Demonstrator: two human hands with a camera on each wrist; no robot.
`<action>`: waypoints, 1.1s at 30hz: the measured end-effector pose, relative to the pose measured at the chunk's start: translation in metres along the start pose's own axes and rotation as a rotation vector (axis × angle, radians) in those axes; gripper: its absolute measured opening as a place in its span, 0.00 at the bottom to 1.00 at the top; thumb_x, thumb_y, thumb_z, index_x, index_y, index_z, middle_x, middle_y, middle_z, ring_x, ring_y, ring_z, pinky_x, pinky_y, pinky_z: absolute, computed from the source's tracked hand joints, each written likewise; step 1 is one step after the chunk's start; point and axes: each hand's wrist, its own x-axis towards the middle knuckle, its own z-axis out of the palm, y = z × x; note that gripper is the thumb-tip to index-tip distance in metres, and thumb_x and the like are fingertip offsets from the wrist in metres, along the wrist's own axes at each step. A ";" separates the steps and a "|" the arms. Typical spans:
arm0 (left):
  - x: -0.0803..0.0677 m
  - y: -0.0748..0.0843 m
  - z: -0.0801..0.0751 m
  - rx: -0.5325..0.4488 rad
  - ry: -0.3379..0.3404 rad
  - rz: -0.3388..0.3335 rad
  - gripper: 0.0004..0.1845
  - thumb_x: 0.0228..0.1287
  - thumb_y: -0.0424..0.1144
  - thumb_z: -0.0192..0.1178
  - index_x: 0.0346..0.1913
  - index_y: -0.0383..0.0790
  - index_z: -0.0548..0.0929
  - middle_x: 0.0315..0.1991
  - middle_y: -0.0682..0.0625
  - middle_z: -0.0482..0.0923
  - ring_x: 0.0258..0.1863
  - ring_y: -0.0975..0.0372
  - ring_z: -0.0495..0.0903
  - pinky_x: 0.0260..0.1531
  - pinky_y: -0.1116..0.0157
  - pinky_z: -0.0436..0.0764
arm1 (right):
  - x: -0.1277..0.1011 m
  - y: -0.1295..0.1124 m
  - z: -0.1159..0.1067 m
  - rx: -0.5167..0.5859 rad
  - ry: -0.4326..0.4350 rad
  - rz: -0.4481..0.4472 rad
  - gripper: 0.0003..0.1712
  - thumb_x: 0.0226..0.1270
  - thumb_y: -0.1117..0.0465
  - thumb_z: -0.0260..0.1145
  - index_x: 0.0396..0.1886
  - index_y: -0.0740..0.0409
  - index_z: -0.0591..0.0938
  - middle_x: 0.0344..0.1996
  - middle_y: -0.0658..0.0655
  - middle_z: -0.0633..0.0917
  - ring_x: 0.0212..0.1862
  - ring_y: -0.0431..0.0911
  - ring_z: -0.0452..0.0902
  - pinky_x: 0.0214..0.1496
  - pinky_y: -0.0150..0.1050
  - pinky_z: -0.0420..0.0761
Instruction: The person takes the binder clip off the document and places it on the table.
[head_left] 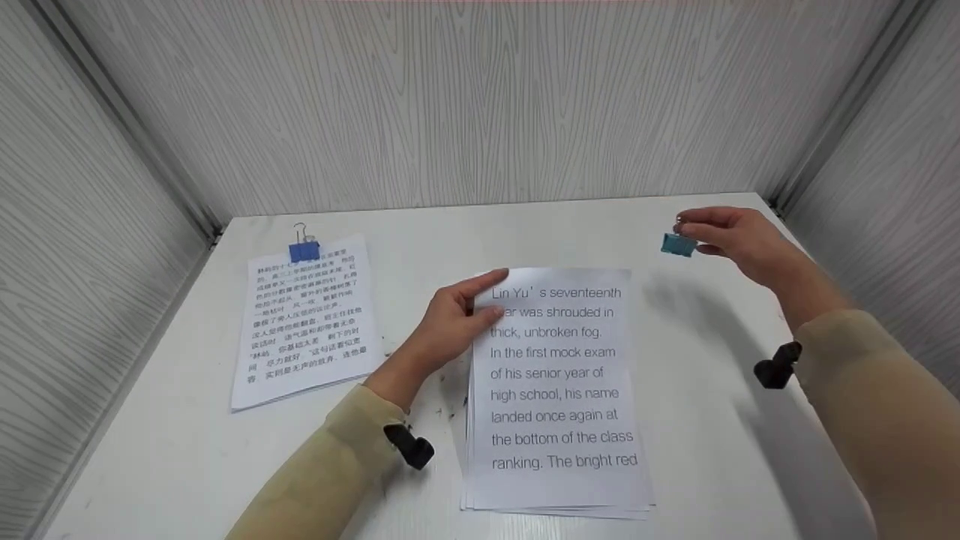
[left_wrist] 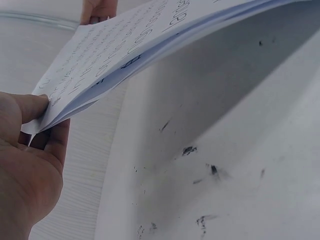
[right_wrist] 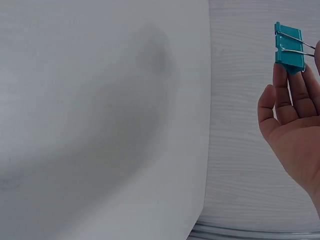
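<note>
Printed sheets with English text (head_left: 559, 491) form a loose stack in front of me, their lower edges slightly uneven. My left hand (head_left: 444, 324) pinches the stack at its upper left edge, thumb on top and fingers beneath. The left wrist view shows the sheets (left_wrist: 120, 60) lifted off the table on that side, with small gaps between layers. Off to the right, my right hand (head_left: 742, 238) holds a teal binder clip (head_left: 678, 245) in the air by its wire handles. In the right wrist view the clip's body (right_wrist: 291, 47) looks closed, with nothing in its mouth.
At the left lies another stack of printed sheets (head_left: 307, 330) with Chinese text, a blue binder clip (head_left: 304, 251) on its top edge. Dark smudges (left_wrist: 189, 150) mark the white tabletop (head_left: 420, 247). Wood-grain panels (head_left: 480, 105) stand behind the table and on both sides.
</note>
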 end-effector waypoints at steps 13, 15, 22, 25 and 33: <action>0.001 -0.002 -0.002 -0.005 0.002 0.009 0.30 0.77 0.31 0.63 0.78 0.50 0.74 0.58 0.45 0.87 0.46 0.50 0.91 0.40 0.59 0.90 | -0.030 0.056 -0.048 0.038 0.074 0.080 0.16 0.77 0.50 0.70 0.61 0.42 0.88 0.50 0.32 0.87 0.52 0.31 0.83 0.57 0.27 0.82; 0.001 -0.002 -0.003 -0.009 0.002 0.008 0.30 0.77 0.31 0.63 0.79 0.50 0.73 0.58 0.45 0.87 0.47 0.50 0.91 0.41 0.59 0.90 | -0.033 0.063 -0.053 0.042 0.073 0.097 0.17 0.77 0.50 0.70 0.62 0.41 0.86 0.50 0.32 0.87 0.52 0.30 0.83 0.57 0.27 0.81; -0.001 -0.004 -0.002 -0.007 0.003 -0.004 0.30 0.77 0.32 0.63 0.79 0.51 0.74 0.59 0.46 0.87 0.48 0.50 0.91 0.42 0.58 0.90 | -0.040 0.084 -0.061 0.000 0.060 0.159 0.31 0.78 0.46 0.68 0.74 0.52 0.77 0.49 0.28 0.85 0.52 0.27 0.81 0.55 0.25 0.80; -0.001 -0.005 -0.002 -0.004 0.006 -0.006 0.30 0.78 0.31 0.63 0.78 0.51 0.74 0.59 0.47 0.86 0.48 0.50 0.91 0.43 0.58 0.90 | -0.045 0.089 -0.062 -0.040 0.066 0.179 0.38 0.78 0.46 0.68 0.77 0.62 0.72 0.47 0.26 0.84 0.51 0.26 0.80 0.55 0.24 0.80; 0.000 -0.007 -0.003 -0.007 0.015 -0.019 0.31 0.77 0.31 0.63 0.78 0.53 0.74 0.58 0.46 0.87 0.48 0.51 0.91 0.43 0.60 0.90 | -0.053 0.099 -0.062 -0.087 0.079 0.219 0.40 0.79 0.45 0.67 0.77 0.67 0.70 0.45 0.25 0.83 0.48 0.28 0.78 0.53 0.25 0.80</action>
